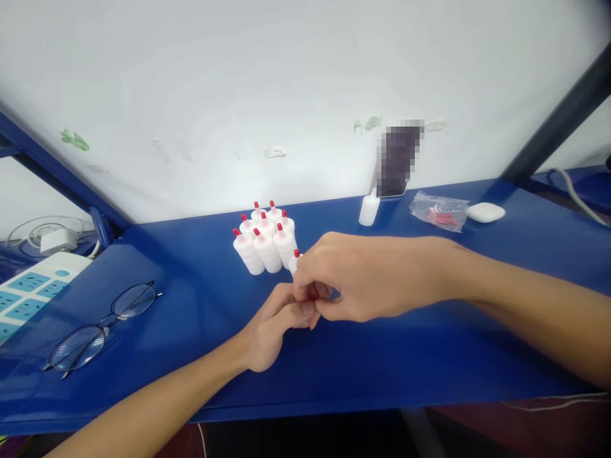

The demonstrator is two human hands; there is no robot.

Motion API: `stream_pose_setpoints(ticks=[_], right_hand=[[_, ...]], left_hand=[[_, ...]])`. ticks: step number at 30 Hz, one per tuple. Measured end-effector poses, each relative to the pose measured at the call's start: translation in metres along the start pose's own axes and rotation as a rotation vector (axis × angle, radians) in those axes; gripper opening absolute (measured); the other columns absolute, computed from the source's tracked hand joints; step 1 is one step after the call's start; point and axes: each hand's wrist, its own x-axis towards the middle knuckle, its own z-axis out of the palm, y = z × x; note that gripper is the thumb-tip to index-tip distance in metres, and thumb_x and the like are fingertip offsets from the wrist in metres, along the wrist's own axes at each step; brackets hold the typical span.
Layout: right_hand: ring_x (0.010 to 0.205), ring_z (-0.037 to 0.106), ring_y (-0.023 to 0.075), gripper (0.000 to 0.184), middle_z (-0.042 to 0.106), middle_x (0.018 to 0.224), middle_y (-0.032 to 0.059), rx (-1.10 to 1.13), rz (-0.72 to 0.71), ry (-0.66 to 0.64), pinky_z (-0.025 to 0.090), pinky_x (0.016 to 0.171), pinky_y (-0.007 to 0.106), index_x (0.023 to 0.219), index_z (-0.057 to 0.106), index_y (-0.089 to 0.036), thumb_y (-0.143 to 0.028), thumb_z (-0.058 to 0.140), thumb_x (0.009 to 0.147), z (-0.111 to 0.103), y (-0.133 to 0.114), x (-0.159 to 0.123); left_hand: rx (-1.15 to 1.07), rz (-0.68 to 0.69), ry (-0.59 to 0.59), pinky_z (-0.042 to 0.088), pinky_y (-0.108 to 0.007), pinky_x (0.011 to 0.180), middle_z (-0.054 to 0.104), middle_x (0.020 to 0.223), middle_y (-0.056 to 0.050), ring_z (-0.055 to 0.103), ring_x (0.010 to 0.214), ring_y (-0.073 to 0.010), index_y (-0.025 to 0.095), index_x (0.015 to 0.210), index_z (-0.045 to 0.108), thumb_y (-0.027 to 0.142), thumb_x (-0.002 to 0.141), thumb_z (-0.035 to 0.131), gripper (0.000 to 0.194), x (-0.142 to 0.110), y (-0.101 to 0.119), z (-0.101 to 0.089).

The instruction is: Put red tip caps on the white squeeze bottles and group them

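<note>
In the middle of the view my left hand (281,321) and my right hand (358,277) meet, fingertips pinched together. Between them a bit of red shows, seemingly a small red cap (312,296); most of it is hidden by the fingers. Just behind my right hand stands a white squeeze bottle with a red tip (296,256), partly covered by the hand. Close by on the left, several more white bottles (267,249) stand upright in a tight group, each with a red cap on its nozzle.
Against the wall leans a phone (398,159), with an uncapped white bottle (369,210) before it. To its right lie a clear bag of red caps (442,213) and a white case (485,212). Glasses (102,327) and a power strip (33,292) occupy the blue table's (191,254) left.
</note>
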Motion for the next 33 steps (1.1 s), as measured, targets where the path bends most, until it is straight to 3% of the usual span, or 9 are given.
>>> stream_pose_setpoints(ticks=[8, 15, 22, 29, 33], right_hand=[[0.072, 0.061, 0.0145, 0.016, 0.069, 0.074, 0.0031, -0.086, -0.005, 0.113, 0.041, 0.063, 0.025, 0.070, 0.065, -0.015, -0.006, 0.056, 0.080, 0.001, -0.010, -0.003], [0.083, 0.065, 0.0148, 0.018, 0.072, 0.080, 0.0020, -0.022, -0.001, 0.044, 0.045, 0.069, 0.024, 0.077, 0.067, -0.014, -0.004, 0.053, 0.081, 0.001, -0.011, -0.001], [0.071, 0.061, 0.0116, 0.017, 0.067, 0.072, 0.0002, -0.034, -0.010, 0.090, 0.044, 0.067, 0.025, 0.071, 0.061, -0.015, -0.008, 0.054, 0.084, 0.004, -0.009, 0.001], [0.070, 0.057, 0.0112, 0.020, 0.061, 0.068, -0.0017, -0.060, -0.048, 0.151, 0.042, 0.066, 0.025, 0.066, 0.053, -0.016, -0.010, 0.055, 0.085, 0.010, -0.009, 0.002], [0.068, 0.055, 0.0102, 0.016, 0.059, 0.070, -0.0019, -0.045, -0.099, 0.201, 0.041, 0.064, 0.024, 0.071, 0.057, -0.016, -0.009, 0.054, 0.085, 0.017, -0.011, 0.005]], left_hand=[[-0.007, 0.075, 0.021, 0.033, -0.026, 0.059, 0.045, 0.062, 0.000, 0.042, 0.060, -0.0112, 0.014, 0.065, 0.051, 0.041, 0.096, 0.043, 0.042, -0.001, -0.008, -0.001], [0.018, 0.088, 0.024, 0.034, -0.025, 0.058, 0.045, 0.057, 0.001, 0.042, 0.056, -0.0094, 0.014, 0.062, 0.051, 0.040, 0.097, 0.044, 0.044, -0.001, -0.007, -0.001], [0.007, 0.124, 0.051, 0.033, -0.025, 0.055, 0.043, 0.053, 0.002, 0.040, 0.051, -0.0082, 0.014, 0.058, 0.048, 0.038, 0.097, 0.042, 0.046, -0.002, -0.008, -0.002], [-0.004, 0.112, 0.074, 0.032, -0.025, 0.052, 0.043, 0.051, 0.001, 0.039, 0.052, -0.0090, 0.014, 0.058, 0.049, 0.029, 0.088, 0.043, 0.034, -0.004, -0.006, -0.001], [0.005, 0.102, 0.129, 0.030, -0.024, 0.049, 0.042, 0.050, 0.002, 0.036, 0.049, -0.0081, 0.015, 0.057, 0.048, 0.025, 0.083, 0.042, 0.029, -0.007, -0.003, 0.000]])
